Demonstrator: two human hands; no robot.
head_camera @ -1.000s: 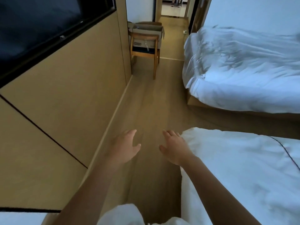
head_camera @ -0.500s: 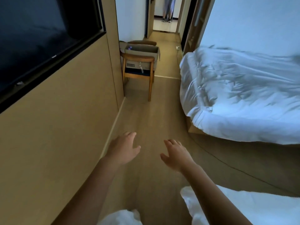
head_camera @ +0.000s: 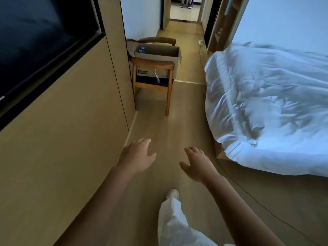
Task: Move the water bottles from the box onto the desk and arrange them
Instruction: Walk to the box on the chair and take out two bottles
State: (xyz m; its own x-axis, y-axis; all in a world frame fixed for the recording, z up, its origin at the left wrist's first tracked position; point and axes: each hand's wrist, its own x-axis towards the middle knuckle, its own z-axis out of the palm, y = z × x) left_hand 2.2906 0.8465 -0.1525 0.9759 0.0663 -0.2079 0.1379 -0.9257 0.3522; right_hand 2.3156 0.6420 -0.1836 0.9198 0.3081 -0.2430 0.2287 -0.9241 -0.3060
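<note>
An open cardboard box (head_camera: 156, 55) sits on a wooden chair (head_camera: 152, 80) far ahead, against the left wall. Two blue bottle caps (head_camera: 142, 49) show in the box's far left corner; the bottles' bodies are hidden by the box wall. My left hand (head_camera: 137, 156) and my right hand (head_camera: 198, 164) reach forward over the floor with fingers spread, holding nothing, well short of the chair. No desk is in view.
A wood-panelled wall with a dark screen (head_camera: 40, 41) runs along the left. A bed with a rumpled white duvet (head_camera: 266, 107) fills the right. A floor aisle leads to the chair and a hallway, where a person's feet (head_camera: 185, 5) stand. A cable (head_camera: 262, 205) trails along the floor.
The view has advanced down the aisle: the chair and box are closer and larger, and the nearer bed has dropped out of view. Both hands stay outstretched and hold nothing.
</note>
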